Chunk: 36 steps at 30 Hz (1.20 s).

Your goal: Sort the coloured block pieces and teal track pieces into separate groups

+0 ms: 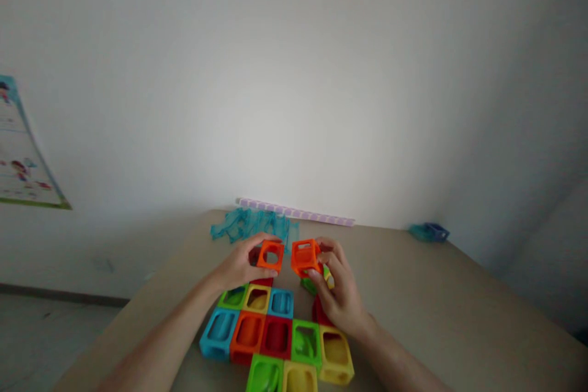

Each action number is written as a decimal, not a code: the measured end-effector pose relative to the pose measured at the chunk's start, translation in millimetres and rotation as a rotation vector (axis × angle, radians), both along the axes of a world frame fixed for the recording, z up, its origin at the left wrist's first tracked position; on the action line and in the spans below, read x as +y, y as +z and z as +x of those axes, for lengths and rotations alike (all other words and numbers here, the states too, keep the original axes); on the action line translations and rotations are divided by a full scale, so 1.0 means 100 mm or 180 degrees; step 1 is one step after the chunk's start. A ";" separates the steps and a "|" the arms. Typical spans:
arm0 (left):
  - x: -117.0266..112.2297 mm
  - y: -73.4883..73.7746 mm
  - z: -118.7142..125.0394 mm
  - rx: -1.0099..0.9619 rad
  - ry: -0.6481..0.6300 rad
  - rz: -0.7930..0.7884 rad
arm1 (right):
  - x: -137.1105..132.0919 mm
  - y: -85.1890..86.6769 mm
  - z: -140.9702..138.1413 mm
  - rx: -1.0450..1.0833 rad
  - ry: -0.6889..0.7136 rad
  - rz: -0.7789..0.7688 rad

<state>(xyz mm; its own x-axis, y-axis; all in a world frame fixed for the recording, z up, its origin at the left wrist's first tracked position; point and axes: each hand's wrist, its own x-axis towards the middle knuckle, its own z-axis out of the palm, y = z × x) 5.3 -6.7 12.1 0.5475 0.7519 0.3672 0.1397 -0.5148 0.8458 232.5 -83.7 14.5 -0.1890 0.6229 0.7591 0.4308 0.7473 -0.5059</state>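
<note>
My left hand (241,264) is closed on a small orange hollow cube (271,255), held just above the table. My right hand (340,291) grips a second orange hollow cube (305,256) right beside it; the two cubes are a small gap apart. Below the hands, a flat cluster of coloured hollow cubes (275,337) in blue, orange, red, green and yellow lies on the beige table (436,306). A green and yellow piece (316,283) shows partly under my right fingers.
Translucent teal pieces (250,225) lie heaped at the table's far edge, next to a long lilac strip (296,212) against the wall. A small blue-teal object (429,232) sits at the far right. A poster (21,153) hangs on the left wall.
</note>
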 end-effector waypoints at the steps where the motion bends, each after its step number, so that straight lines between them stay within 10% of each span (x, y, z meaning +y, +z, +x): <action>1: 0.01 -0.01 0.00 -0.0079 0.0010 -0.0009 | 0.00 -0.01 0.00 -0.0027 -0.0024 0.0028; 15: -0.01 0.05 -0.01 -0.0242 0.0441 0.1130 | 0.01 -0.06 -0.02 0.0153 0.0084 0.0069; 36: -0.11 0.13 -0.01 0.0213 0.0133 0.1443 | 0.00 -0.11 -0.04 -0.0166 0.0208 -0.0402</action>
